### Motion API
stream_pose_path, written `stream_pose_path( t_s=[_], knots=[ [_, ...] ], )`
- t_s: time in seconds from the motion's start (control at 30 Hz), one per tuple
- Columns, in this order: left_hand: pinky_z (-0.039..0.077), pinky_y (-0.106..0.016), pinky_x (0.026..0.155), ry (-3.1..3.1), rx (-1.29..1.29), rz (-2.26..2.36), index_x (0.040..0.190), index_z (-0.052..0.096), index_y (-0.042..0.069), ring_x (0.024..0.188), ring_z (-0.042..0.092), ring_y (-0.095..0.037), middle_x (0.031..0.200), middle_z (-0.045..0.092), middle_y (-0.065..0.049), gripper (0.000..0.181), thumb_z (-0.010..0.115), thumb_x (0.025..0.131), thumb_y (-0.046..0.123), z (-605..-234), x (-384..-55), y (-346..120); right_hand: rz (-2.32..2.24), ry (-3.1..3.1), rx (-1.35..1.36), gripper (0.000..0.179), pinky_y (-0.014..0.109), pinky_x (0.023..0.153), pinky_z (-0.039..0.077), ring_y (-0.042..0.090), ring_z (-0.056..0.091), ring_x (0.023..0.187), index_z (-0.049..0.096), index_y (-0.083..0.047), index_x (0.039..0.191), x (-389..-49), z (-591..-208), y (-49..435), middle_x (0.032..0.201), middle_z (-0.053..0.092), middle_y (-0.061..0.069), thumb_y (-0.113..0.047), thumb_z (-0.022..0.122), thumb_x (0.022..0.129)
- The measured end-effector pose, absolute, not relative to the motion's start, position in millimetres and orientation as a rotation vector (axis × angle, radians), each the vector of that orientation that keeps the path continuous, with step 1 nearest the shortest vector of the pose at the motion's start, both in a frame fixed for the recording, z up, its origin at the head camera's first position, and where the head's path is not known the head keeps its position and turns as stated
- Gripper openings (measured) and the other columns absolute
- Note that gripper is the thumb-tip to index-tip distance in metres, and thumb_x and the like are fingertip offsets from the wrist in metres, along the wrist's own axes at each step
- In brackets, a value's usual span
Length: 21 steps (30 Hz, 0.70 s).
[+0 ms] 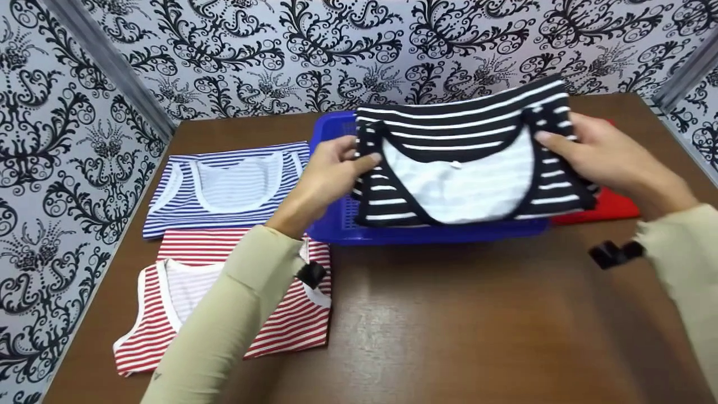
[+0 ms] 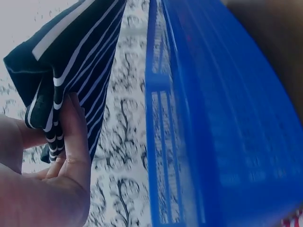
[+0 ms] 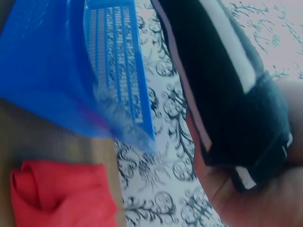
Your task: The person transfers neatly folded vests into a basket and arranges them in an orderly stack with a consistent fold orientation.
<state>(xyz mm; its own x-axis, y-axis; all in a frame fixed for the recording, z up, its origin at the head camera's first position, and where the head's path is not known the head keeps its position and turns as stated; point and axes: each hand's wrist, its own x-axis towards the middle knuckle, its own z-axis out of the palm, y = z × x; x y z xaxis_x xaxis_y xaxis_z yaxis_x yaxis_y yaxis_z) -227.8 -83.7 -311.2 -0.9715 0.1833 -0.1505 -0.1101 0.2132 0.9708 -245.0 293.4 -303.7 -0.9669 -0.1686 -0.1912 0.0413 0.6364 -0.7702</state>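
A folded black tank top with white stripes (image 1: pixel 471 126) is held up over the blue basket (image 1: pixel 392 235), its white inside showing at the neckline. My left hand (image 1: pixel 331 171) pinches its left side, thumb in front. On the opposite side my right hand (image 1: pixel 603 148) grips the edge, also with the thumb on top. In the left wrist view the folded layers of the striped top (image 2: pixel 75 61) sit between thumb and fingers. The right wrist view shows the thick folded edge (image 3: pixel 227 94) in the right hand (image 3: pixel 255 198). Most of the basket's inside is hidden behind the top.
A folded blue-striped top (image 1: pixel 235 185) lies left of the basket. Below it is a red-striped top (image 1: pixel 291 320), partly covered by my left sleeve. Folded red cloth (image 3: pixel 61 194) lies right of the basket on the brown table (image 1: pixel 449 325). Patterned walls (image 1: pixel 348 56) stand behind and at the sides.
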Motion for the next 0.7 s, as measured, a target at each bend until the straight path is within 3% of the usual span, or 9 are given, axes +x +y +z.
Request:
stream_pose_path(
  t_s=[0.3, 0.7],
  knots=[
    [0.057, -0.031, 0.076, 2.312, 0.041, 1.855, 0.112, 0.065, 0.005, 0.077, 0.068, -0.016, 0.092, 0.071, -0.005, 0.018, 0.063, 0.097, 0.015, -321.3, -244.0, -107.2, -1.236, 2.646, -0.168, 0.047, 0.034, 0.065, 0.060, 0.018, 0.071, 0.076, 0.046, -0.010, 0.129, -264.2, -308.5, 260.1, 0.092, 0.069, 0.003, -0.048, 0.049, 0.101],
    [0.058, -0.032, 0.079, 2.310, 0.029, 1.829, 0.112, 0.065, 0.006, 0.081, 0.071, -0.019, 0.101, 0.074, -0.010, 0.017, 0.063, 0.098, 0.015, -329.7, -260.6, -122.7, -1.284, 2.621, -0.150, 0.046, 0.029, 0.066, 0.059, 0.013, 0.071, 0.076, 0.045, -0.007, 0.132, -278.2, -317.2, 244.5, 0.092, 0.070, -0.001, -0.042, 0.049, 0.103]
  ],
)
